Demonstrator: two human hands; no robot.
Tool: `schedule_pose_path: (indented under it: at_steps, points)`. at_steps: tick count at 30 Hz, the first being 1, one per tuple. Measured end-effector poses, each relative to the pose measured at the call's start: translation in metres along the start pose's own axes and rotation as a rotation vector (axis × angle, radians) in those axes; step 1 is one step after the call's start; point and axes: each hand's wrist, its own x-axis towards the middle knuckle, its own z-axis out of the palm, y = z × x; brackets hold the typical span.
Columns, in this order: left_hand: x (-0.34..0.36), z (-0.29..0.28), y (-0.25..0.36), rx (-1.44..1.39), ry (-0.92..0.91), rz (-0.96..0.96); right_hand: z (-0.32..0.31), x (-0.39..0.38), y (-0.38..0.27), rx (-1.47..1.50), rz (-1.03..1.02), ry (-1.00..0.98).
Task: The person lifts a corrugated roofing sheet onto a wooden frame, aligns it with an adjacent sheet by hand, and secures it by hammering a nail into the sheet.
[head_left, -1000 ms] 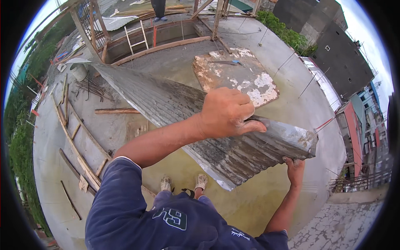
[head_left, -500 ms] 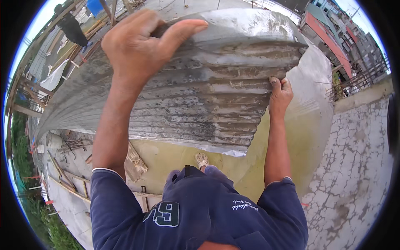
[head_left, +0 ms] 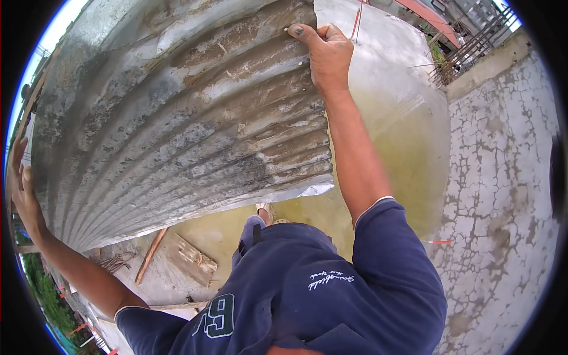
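A large, weathered corrugated metal sheet [head_left: 195,124], grey with brown stains, tilts up in front of me and fills the upper left of the view. My right hand [head_left: 331,59] pinches its right edge near the top, thumb on the ribbed face and fingers behind. Far out on the left, my left hand [head_left: 25,192] is beside the sheet's left side with its fingers stretched upward. Whether its palm touches the sheet I cannot tell. The sheet's lower edge hangs above the floor, just ahead of my foot [head_left: 265,210].
Shallow yellowish water lies on the concrete floor [head_left: 402,171]. Below the sheet are a broken board [head_left: 192,260], a wooden strip [head_left: 151,254] and some bent rebar [head_left: 118,261]. To the right runs a cracked concrete surface [head_left: 497,195], with upright rebar [head_left: 473,50] beyond.
My left hand has swung from above the sheet's top out to the far left. The sheet has come nearer and tilted, and my right hand has moved up and left with its edge.
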Motion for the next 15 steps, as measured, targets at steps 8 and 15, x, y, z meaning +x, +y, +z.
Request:
schedule_pose_path:
  at_steps: [8,15]
  points:
    - [-0.038,-0.024,-0.099,-0.161,-0.015,-0.383,0.097,0.003,0.001,0.121,0.013,0.071]
    - [0.075,0.089,-0.154,-0.214,0.119,-0.099,0.086,0.074,0.054,-0.018,0.069,0.079]
